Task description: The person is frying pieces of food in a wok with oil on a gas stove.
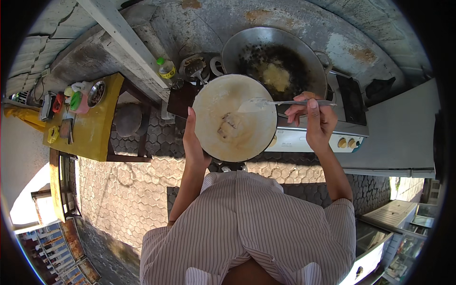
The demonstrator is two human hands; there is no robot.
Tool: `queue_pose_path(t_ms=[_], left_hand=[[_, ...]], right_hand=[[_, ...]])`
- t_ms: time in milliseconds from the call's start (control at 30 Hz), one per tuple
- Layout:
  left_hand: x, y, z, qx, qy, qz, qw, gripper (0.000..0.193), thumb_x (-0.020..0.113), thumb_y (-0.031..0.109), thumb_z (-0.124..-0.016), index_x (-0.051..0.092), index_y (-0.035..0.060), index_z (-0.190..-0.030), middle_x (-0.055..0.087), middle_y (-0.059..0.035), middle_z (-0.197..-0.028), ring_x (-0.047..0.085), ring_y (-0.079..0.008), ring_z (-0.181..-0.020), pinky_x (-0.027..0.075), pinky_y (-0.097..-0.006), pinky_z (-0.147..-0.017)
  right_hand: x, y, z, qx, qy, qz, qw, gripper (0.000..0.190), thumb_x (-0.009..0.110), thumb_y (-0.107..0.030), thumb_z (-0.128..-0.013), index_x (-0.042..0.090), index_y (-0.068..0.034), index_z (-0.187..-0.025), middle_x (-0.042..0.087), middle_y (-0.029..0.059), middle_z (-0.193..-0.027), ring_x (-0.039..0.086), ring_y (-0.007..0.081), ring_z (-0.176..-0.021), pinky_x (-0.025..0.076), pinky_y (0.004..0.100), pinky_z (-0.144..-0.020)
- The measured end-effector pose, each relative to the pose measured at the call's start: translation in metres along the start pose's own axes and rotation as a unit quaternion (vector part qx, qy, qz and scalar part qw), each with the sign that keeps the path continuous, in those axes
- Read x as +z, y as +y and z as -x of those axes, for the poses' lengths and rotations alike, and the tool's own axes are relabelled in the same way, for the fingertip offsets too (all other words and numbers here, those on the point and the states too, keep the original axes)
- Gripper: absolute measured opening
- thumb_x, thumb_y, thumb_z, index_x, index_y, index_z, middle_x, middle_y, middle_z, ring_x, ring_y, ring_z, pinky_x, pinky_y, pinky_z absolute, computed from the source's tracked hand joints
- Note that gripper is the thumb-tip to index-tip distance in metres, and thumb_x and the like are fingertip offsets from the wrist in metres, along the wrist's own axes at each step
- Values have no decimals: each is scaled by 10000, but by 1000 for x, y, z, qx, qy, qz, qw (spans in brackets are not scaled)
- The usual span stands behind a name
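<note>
My left hand (194, 146) grips the left side of a round, pale bowl (206, 99) and tilts its inside up towards me. Cream-coloured batter (245, 137) coats the bowl, and a small lumpy piece (228, 126) lies in it. Between the fingers of my right hand (319, 124) is the handle of a metal spoon (285, 102), its batter-smeared end over the bowl. Beyond the bowl, a large metal wok (238, 39) holds dark oil with a pale yellow piece of frying batter (276, 77) in it. The bowl's rim hides part of the wok's near side.
The wok stands on a gas stove (299, 140) with knobs. Left of it are a green-capped plastic bottle (167, 71) and a dish with a utensil (196, 67). Farther left, a yellow table (92, 131) bears a metal bowl (97, 93) and containers. A slanting post (124, 39) rises nearby.
</note>
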State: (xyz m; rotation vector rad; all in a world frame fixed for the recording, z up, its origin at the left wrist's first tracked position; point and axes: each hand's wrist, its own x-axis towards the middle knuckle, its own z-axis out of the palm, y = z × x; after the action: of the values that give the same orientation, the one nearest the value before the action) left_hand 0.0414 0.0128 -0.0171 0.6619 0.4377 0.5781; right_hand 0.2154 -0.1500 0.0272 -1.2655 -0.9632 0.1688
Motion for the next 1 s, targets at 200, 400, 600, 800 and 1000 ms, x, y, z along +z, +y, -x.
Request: queue_pose_path(t_ms=[200, 400, 600, 800, 1000], left_hand=[[12, 5, -3, -104, -47, -60, 992, 577, 359, 458, -902, 374, 10, -1264, 469, -138, -1214, 478, -241, -1101, 401, -358, -909], [5, 0, -3, -123, -67, -74, 987, 589, 376, 469, -893, 391, -2, -1246, 498, -152, -1177, 506, -250, -1068, 423, -361, -883], [1, -1, 2, -77, -39, -53, 995, 597, 367, 475, -895, 379, 0, -1256, 471, -148, -1210, 476, -249, -1103, 394, -368, -915], [13, 2, 16, 2, 6, -44, 999, 549, 334, 446, -914, 377, 24, -1262, 460, -127, -1215, 464, -239, -1107, 389, -367, -916], [12, -1, 20, 6, 7, -60, 998, 547, 324, 452, -916, 373, 35, -1267, 465, -117, -1209, 461, -238, -1109, 384, -366, -918]], right_hand=[[5, 21, -10, 42, -171, -25, 984, 232, 390, -92, -925, 553, 73, -924, 627, 149, -779, 599, 171, -594, 432, 217, -438], [-20, 17, -13, 123, -239, -13, 963, 239, 389, -109, -930, 548, 65, -888, 597, 134, -669, 598, 165, -553, 435, 222, -419], [-22, 6, 16, 68, -155, 32, 985, 229, 413, -112, -922, 545, 69, -878, 604, 132, -675, 586, 151, -545, 443, 231, -432], [-8, 23, 48, 67, 4, 15, 998, 262, 403, -150, -932, 536, 70, -885, 607, 140, -667, 569, 142, -529, 452, 238, -460], [11, 30, 82, 182, 67, -77, 978, 296, 384, -187, -941, 521, 72, -901, 603, 144, -662, 559, 154, -510, 453, 244, -453]])
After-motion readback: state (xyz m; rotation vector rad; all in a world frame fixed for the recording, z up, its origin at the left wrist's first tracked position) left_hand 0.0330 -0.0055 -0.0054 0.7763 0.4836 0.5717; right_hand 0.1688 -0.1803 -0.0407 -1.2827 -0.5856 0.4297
